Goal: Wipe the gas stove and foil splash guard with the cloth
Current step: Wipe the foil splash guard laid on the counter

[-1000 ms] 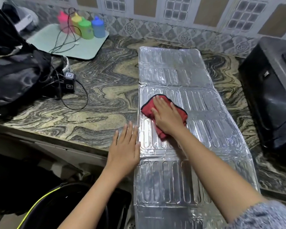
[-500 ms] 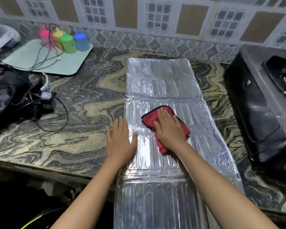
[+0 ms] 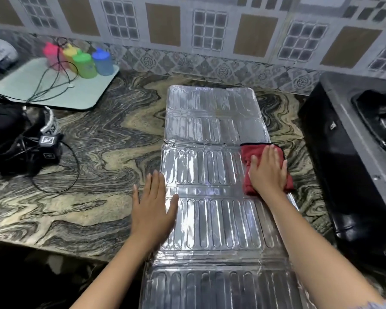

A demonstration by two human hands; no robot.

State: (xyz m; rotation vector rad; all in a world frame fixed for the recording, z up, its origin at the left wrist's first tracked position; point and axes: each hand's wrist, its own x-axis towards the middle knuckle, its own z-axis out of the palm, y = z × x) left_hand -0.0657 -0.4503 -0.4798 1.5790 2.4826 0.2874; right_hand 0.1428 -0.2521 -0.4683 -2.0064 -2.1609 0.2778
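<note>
Head view, looking down on a marbled countertop (image 3: 94, 166). Shows the red cloth (image 3: 248, 156) at the right edge of the middle panel of the foil splash guard (image 3: 210, 219), no longer near the left-centre of that panel as a second ago. Presses it down with the right hand (image 3: 268, 172), fingers straight and laid flat on top of the cloth, not curled round it. Keeps the left hand (image 3: 153, 206) where it was, flat and with straight fingers, holding nothing, half on the left edge of the same panel and half on the countertop, probably to stop the light foil from sliding.

Means, as a judgement, one stroke from left to right across the middle panel about complete. Leaves still the far panel, the near panel that hangs over the counter edge, and the gas stove (image 3: 334, 166), standing untouched just beside the guard on the right.

Counted: one cloth; one splash guard of three visible panels; one stove, only partly in view; two hands; four coloured bottles (image 3: 85, 63) (pink, yellow, green, blue) on one pale tray (image 3: 54, 94); one black bag (image 3: 0, 126); one small black device (image 3: 48, 144) with thin cables.
</note>
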